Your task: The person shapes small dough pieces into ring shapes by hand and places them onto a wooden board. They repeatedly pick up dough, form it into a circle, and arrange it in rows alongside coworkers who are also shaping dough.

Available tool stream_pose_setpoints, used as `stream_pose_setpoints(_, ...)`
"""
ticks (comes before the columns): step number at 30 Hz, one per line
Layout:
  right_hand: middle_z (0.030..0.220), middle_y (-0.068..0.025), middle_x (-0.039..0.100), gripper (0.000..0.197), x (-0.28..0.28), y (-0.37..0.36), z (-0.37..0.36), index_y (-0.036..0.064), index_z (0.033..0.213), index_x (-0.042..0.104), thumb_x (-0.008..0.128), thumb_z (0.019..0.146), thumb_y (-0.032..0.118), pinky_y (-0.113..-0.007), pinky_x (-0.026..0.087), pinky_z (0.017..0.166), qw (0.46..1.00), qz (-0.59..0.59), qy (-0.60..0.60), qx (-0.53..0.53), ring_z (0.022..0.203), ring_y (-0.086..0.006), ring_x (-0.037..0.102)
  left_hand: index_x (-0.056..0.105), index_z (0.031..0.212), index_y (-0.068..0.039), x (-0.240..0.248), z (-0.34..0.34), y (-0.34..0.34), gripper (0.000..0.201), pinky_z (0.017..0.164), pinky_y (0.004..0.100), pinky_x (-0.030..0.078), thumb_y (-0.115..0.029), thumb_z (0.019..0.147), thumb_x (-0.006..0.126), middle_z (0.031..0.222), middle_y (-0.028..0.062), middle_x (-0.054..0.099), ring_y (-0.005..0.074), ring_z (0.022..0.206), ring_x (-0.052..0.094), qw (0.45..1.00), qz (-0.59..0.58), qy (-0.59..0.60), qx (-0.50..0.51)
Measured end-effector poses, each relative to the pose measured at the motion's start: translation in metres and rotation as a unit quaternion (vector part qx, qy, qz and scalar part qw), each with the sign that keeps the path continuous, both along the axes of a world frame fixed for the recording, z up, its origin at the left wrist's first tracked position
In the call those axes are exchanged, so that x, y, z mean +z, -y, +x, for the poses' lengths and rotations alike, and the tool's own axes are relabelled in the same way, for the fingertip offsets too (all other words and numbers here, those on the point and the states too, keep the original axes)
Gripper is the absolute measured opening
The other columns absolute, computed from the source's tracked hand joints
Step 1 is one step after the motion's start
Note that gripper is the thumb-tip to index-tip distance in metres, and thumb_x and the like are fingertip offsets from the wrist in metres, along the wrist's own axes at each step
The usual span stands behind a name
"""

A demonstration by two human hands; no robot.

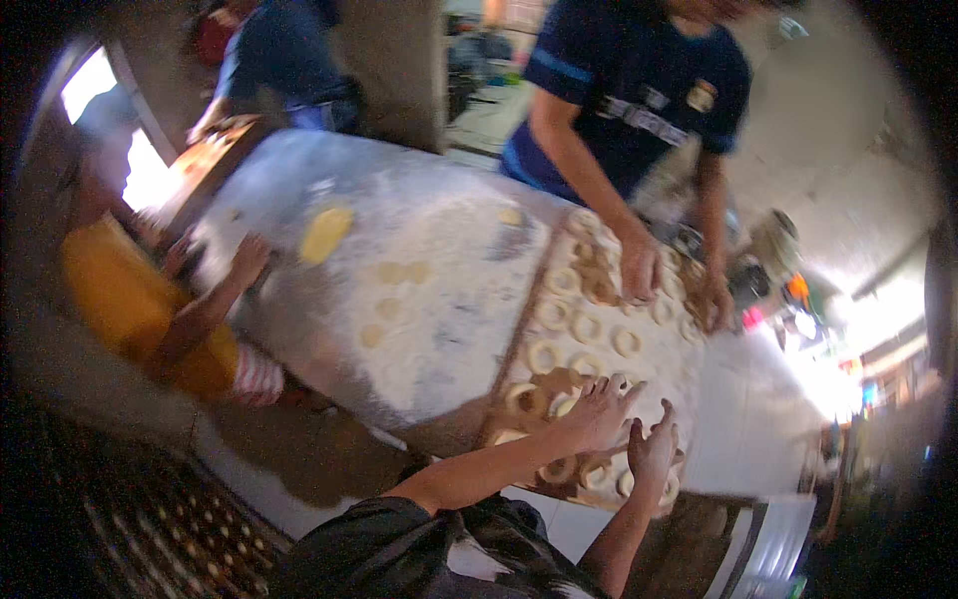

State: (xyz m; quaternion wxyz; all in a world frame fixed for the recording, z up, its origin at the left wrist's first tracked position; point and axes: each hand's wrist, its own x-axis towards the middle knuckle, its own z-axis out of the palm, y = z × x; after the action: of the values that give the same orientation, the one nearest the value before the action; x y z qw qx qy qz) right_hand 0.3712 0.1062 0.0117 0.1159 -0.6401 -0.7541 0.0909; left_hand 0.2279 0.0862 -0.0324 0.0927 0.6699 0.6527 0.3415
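A floured board (654,381) lies in front of me, covered with several pale dough rings (544,343). My left hand (597,417) is low over the near part of the board, palm down with its fingers stretched out. Just right of it, my right hand (654,449) has its thumb and fingers apart. Dough rings lie around and partly under both hands. I see nothing gripped in either hand, though blur hides whether the fingertips touch the dough.
Left of the board, a floured metal table (449,290) bears a yellow dough piece (326,235) and smaller flat pieces. Across the board, a person in a dark blue shirt (639,110) handles rings. A person in yellow (150,290) stands left; another person (284,60) is behind.
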Motion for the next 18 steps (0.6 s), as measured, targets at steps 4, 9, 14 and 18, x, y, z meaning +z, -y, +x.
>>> stream_pose_setpoints(4, 0.113, -0.0195, 0.066, 0.04, 0.002, 0.011, -0.11, 0.0087, 0.124, 0.057, 0.064, 0.089, 0.025, -0.046, 0.049, 0.088, 0.972, -0.112, -0.126, 0.166, 0.104, -0.0389, 0.063, 0.049, 0.137, -0.007, 0.035, -0.116, 0.074, 0.057, 0.095, 0.0543, 0.046, -0.024, 0.086, 0.066, 0.11, 0.0269, 0.062, 0.0459, 0.112, 0.056, 0.984, -0.122, 0.088, 0.094)
stream_pose_setpoints(9, 0.113, -0.02, 0.066, 0.04, -0.019, 0.051, -0.301, 0.019, 0.128, 0.058, 0.06, 0.089, 0.024, -0.047, 0.051, 0.089, 0.846, -0.256, -0.154, 0.441, 0.108, -0.0401, 0.062, 0.057, 0.125, -0.004, -0.031, -0.254, 0.183, 0.043, 0.089, 0.048, 0.05, -0.02, 0.086, 0.065, 0.108, 0.0236, 0.066, 0.0418, 0.103, 0.063, 0.948, -0.07, 0.154, 0.27)
stream_pose_setpoints(14, 0.096, -0.0208, 0.066, 0.039, -0.044, 0.087, -0.407, 0.0063, 0.12, 0.061, 0.06, 0.09, 0.03, -0.048, 0.049, 0.089, 0.812, -0.043, 0.011, 0.582, 0.1, -0.0395, 0.062, 0.055, 0.114, -0.001, -0.013, -0.314, 0.238, 0.032, 0.083, 0.0502, 0.051, -0.02, 0.089, 0.063, 0.1, 0.0265, 0.067, 0.045, 0.098, 0.064, 0.894, -0.268, 0.266, 0.24)
stream_pose_setpoints(18, 0.093, -0.0195, 0.065, 0.038, -0.056, 0.084, -0.447, 0.0052, 0.117, 0.06, 0.062, 0.089, 0.03, -0.049, 0.049, 0.086, 0.77, -0.091, 0.094, 0.625, 0.098, -0.0407, 0.061, 0.053, 0.109, 0.0, -0.026, -0.332, 0.251, 0.028, 0.078, 0.049, 0.052, -0.023, 0.094, 0.059, 0.093, 0.028, 0.067, 0.0454, 0.094, 0.065, 0.905, -0.221, 0.248, 0.265)
